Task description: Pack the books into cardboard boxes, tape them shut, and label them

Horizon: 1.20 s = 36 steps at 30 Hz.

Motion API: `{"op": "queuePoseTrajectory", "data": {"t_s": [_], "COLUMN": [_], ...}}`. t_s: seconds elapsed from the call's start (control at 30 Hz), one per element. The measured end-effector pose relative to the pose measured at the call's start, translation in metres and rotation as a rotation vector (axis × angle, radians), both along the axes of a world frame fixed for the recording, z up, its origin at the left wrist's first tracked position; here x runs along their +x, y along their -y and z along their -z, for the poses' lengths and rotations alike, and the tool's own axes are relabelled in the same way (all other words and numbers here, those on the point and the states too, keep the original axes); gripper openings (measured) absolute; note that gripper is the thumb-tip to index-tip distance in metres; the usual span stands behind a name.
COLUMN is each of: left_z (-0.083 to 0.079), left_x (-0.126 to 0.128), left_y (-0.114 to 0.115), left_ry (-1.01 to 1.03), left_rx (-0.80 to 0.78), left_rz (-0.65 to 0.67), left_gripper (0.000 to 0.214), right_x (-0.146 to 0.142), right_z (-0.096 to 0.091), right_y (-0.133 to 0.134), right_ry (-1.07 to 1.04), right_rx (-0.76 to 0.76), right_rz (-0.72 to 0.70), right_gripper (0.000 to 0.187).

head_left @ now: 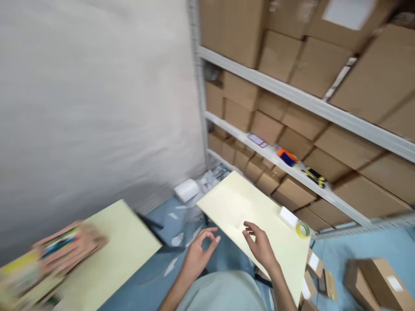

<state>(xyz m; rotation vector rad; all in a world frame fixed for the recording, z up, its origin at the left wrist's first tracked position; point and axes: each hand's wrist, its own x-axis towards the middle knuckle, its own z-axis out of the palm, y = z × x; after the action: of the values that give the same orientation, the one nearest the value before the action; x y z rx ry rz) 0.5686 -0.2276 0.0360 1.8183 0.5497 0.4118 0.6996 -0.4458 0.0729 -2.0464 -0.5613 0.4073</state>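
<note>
My left hand [198, 255] hovers just off the left edge of a pale yellow tabletop [238, 194], its thumb and fingers curved and apart with nothing between them. Over that tabletop is my right hand [261, 247], fingers bent and parted, also holding nothing. A small white box [288, 217] lies near the tabletop's right edge, beyond my right hand. Beside the box is a roll of tape [302, 230] with a yellow-green rim. Neither hand touches either of these things.
A second pale table [121, 242] at left bears a blurred pile of packages [69, 244]. Shelves of cardboard boxes [301, 138] rise at right, with an orange and dark-blue item [287, 157] on one ledge. Cartons [379, 280] and a white roll [187, 190] are on the blue floor.
</note>
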Motion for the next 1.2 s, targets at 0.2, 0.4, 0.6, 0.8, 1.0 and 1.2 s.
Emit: {"op": "queuePoseTrajectory", "data": {"t_s": [0.2, 0.4, 0.6, 0.8, 1.0, 1.2], "left_z": [-0.012, -0.004, 0.012, 0.005, 0.003, 0.05], "left_x": [-0.113, -0.215, -0.278, -0.306, -0.305, -0.347], "left_y": [-0.106, -0.123, -0.086, -0.07, -0.067, -0.051], "left_ry": [0.009, -0.005, -0.079, -0.131, -0.161, -0.068], "left_rx": [-0.013, -0.054, -0.159, -0.223, -0.21, -0.381], "left_rz": [-0.406, -0.86, -1.183, -1.425, -1.575, -1.837], "left_gripper": [0.049, 0.043, 0.043, 0.048, 0.045, 0.043], "right_x": [-0.025, -0.05, -0.075, -0.12, -0.16, -0.22], "right_z": [-0.027, -0.021, -0.002, -0.006, 0.026, 0.097], "right_y": [-0.13, -0.222, -0.315, -0.396, -0.449, -0.463], "right_ry": [-0.031, -0.063, -0.104, -0.144, -0.274, -0.408], "right_rx": [-0.031, -0.11, -0.148, -0.133, -0.104, -0.259], "right_rz": [-0.375, -0.735, -1.062, -1.355, -1.552, -1.522], "right_gripper": [0.057, 0.054, 0.05, 0.044, 0.041, 0.046]}}
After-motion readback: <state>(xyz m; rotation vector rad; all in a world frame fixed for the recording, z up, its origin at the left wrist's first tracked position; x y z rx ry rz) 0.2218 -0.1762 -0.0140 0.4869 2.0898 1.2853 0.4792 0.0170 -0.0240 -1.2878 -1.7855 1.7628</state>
